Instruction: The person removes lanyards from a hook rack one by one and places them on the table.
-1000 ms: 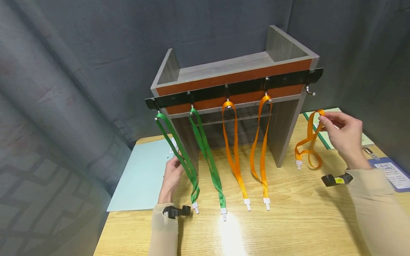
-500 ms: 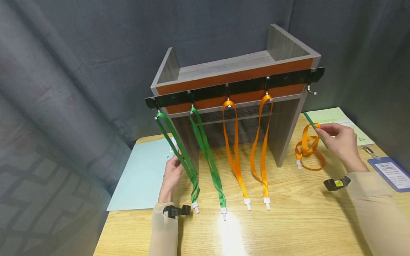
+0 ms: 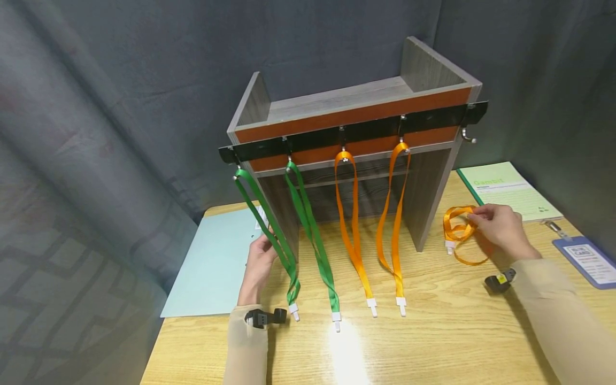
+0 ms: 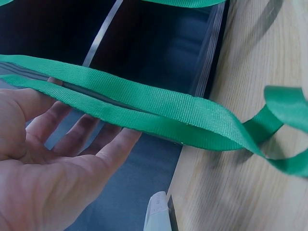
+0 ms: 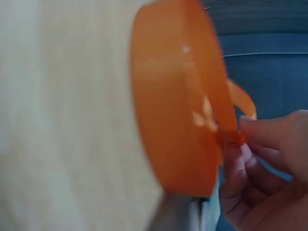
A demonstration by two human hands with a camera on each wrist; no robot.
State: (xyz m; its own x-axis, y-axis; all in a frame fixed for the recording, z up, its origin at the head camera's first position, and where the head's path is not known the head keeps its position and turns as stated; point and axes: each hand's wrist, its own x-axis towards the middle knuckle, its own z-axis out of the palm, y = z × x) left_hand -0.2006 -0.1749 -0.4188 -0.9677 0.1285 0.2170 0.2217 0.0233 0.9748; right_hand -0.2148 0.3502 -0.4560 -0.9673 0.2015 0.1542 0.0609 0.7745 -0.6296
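One orange strap in the fingers of your right hand

You pinch this strap between thumb and fingers, low over the counter, to the right of the shelf. It lies in loose loops, with its white clip at the far side from your hand. Your left hand is at the shelf's left side, its fingers a little spread, tips hidden behind a green strap; whether they grip the panel, one cannot tell. This green strap hangs from the rail, near a pale blue folder. Beyond your right hand lies a notebook; beside it, a card.
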